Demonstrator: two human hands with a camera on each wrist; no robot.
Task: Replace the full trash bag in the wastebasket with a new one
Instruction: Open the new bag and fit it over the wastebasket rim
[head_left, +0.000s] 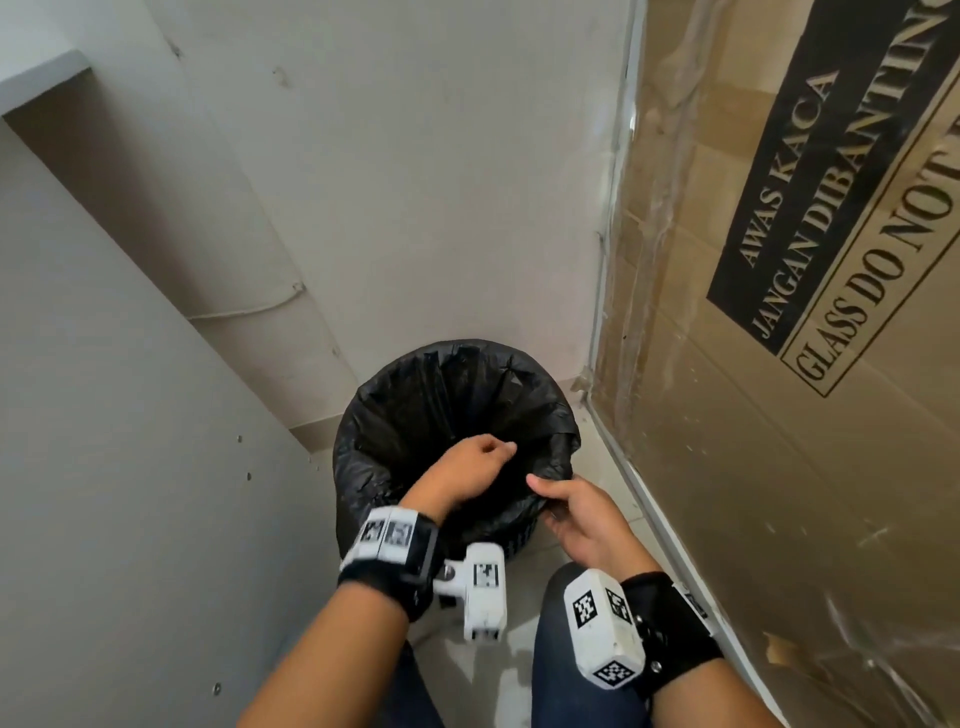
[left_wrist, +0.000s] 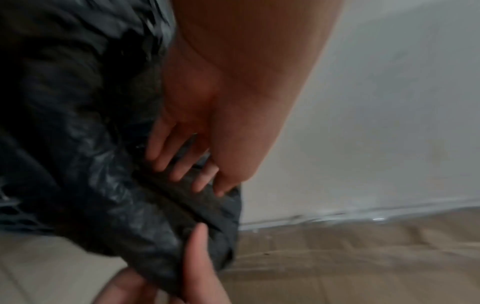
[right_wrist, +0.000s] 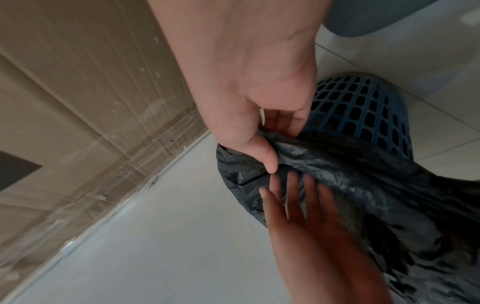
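Note:
A black trash bag lines a round blue lattice wastebasket, its edge folded down over the rim. The bag's mouth stands open and dark inside. My right hand pinches the bag's edge at the near right rim, thumb on top and fingers under the plastic. My left hand hovers over the opening with nothing in it. Its straight fingers lie against the crinkled plastic next to the right thumb. In the right wrist view the left hand is blurred.
A tall plastic-wrapped cardboard box with a glass warning stands close on the right. A white wall is right behind the basket and a grey panel closes the left. Pale tiled floor shows around the basket; my knees are in front.

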